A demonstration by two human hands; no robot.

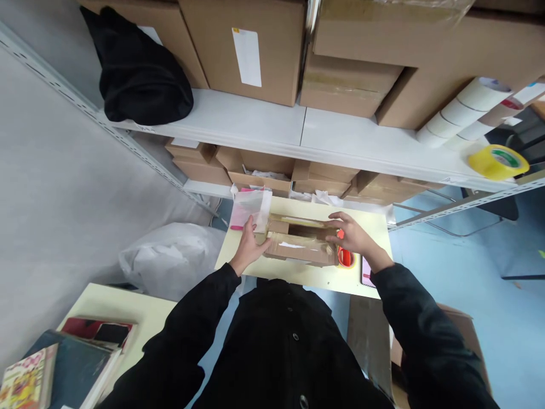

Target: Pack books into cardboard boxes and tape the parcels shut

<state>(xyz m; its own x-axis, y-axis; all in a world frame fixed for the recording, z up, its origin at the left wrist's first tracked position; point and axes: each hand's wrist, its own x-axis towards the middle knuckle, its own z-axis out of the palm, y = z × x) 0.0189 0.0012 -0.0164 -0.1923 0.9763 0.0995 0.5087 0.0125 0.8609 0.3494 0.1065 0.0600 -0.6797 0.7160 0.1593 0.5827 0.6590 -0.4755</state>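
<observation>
A small brown cardboard box (300,251) sits on the pale yellow table (304,275), its top open and clear tape on its side. My left hand (250,243) is at the box's left end, fingers spread, with the thumb tip at the corner. Over the right end, my right hand (353,236) has its fingers apart, the tips at the opening's edge. Beneath that hand lies a red and yellow tape roll (346,258), partly hidden. White and pink sheets (251,207) lie beyond my left hand.
A phone (367,272) lies at the table's right edge. Ahead, a grey shelf (264,122) carries cardboard boxes (266,45), a black cloth bundle (142,74) and tape rolls (498,162). A white plastic bag (170,258) and books (72,363) are at left.
</observation>
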